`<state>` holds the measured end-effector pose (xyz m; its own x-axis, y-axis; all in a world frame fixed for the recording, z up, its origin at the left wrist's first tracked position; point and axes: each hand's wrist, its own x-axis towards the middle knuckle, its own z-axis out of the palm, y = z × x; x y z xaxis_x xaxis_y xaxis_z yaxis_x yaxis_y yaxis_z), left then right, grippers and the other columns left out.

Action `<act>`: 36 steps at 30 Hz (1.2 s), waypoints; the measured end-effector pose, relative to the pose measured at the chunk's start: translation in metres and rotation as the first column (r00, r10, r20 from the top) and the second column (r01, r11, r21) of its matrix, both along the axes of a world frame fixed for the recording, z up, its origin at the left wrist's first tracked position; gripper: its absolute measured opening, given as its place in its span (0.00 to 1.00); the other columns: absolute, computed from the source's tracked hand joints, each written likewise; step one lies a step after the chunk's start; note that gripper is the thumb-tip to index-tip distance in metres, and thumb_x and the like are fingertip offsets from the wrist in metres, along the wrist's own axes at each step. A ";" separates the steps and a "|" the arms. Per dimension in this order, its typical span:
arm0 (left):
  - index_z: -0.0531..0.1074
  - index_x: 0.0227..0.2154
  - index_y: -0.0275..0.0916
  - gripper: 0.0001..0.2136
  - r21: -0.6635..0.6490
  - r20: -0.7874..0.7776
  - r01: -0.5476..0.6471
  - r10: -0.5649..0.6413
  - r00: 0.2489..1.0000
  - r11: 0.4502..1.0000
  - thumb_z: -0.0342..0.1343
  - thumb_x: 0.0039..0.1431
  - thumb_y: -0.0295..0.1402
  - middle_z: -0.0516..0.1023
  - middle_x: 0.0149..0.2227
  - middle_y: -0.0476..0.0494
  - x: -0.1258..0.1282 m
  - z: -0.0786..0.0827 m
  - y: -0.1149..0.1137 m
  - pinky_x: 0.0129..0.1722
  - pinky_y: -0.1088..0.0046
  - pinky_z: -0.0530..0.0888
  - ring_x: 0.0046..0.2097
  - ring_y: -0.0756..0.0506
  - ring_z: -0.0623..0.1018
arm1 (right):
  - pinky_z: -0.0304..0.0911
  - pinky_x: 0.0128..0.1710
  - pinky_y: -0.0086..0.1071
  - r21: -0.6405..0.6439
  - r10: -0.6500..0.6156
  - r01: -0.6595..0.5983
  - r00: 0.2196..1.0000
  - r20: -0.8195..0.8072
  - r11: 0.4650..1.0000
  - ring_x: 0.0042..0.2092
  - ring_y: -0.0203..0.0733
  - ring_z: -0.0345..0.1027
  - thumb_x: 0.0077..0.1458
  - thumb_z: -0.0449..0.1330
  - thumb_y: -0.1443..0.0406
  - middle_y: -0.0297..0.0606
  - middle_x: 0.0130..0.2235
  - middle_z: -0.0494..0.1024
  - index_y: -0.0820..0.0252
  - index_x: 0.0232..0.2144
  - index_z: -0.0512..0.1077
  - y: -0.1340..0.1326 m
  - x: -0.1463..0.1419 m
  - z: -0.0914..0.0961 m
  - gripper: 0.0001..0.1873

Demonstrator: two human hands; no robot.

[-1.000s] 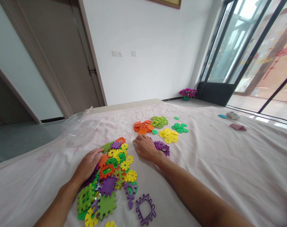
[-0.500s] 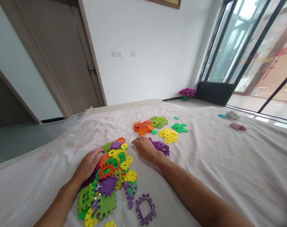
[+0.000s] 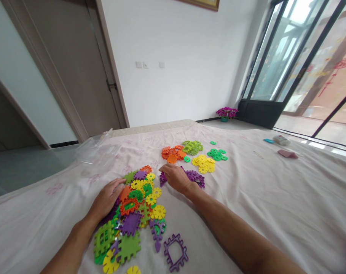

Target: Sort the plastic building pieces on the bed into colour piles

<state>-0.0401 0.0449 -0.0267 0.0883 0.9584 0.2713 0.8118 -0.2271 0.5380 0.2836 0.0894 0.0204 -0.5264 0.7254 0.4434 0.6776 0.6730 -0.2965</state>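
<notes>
A mixed heap of plastic interlocking pieces [image 3: 133,213] in purple, green, yellow and orange lies on the pale sheet [image 3: 261,198]. My left hand [image 3: 107,198] rests flat on the heap's left edge, fingers spread. My right hand [image 3: 177,177] is curled over a purple piece [image 3: 162,178] that shows under its fingertips, beside the purple pile [image 3: 196,177]. Beyond it lie sorted piles: orange [image 3: 172,153], light green [image 3: 192,147], yellow [image 3: 203,163] and dark green [image 3: 217,154].
A clear plastic bag [image 3: 95,150] lies at the sheet's far left. A purple frame piece [image 3: 175,252] lies apart near the front. Small items [image 3: 281,140] and a pink one [image 3: 287,153] sit far right. A door, a potted plant [image 3: 226,112] and glass doors stand behind.
My right hand has lifted slightly and a purple piece now shows under its fingertips. My left hand has stayed on the heap.
</notes>
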 end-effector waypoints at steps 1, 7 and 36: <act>0.72 0.51 0.40 0.23 -0.004 0.001 0.002 -0.002 1.000 1.000 0.41 0.64 0.45 0.72 0.57 0.43 0.000 0.000 0.000 0.63 0.62 0.60 0.60 0.43 0.69 | 0.62 0.44 0.27 -0.004 0.008 -0.008 1.000 0.012 1.000 0.44 0.38 0.71 0.61 0.50 0.72 0.41 0.43 0.77 0.58 0.45 0.74 -0.001 -0.001 0.000 0.16; 0.72 0.51 0.40 0.23 -0.016 0.007 0.003 -0.003 1.000 1.000 0.41 0.64 0.46 0.71 0.58 0.42 0.001 0.002 -0.001 0.63 0.60 0.60 0.60 0.42 0.68 | 0.63 0.43 0.29 -0.028 0.051 -0.047 0.988 0.144 0.999 0.47 0.39 0.69 0.61 0.49 0.71 0.40 0.52 0.72 0.56 0.47 0.72 -0.005 -0.003 0.000 0.17; 0.72 0.51 0.40 0.22 0.006 -0.003 0.005 -0.005 1.000 1.000 0.42 0.64 0.45 0.72 0.57 0.42 0.001 0.003 -0.001 0.63 0.61 0.61 0.59 0.43 0.69 | 0.63 0.44 0.31 -0.074 0.089 -0.073 0.964 0.251 0.995 0.48 0.41 0.67 0.57 0.51 0.73 0.43 0.55 0.65 0.58 0.44 0.73 -0.007 -0.006 0.000 0.16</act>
<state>-0.0388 0.0435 -0.0238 0.0941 0.9564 0.2765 0.8119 -0.2344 0.5346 0.2777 0.0827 0.0203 -0.6740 0.6981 0.2417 0.6801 0.7141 -0.1660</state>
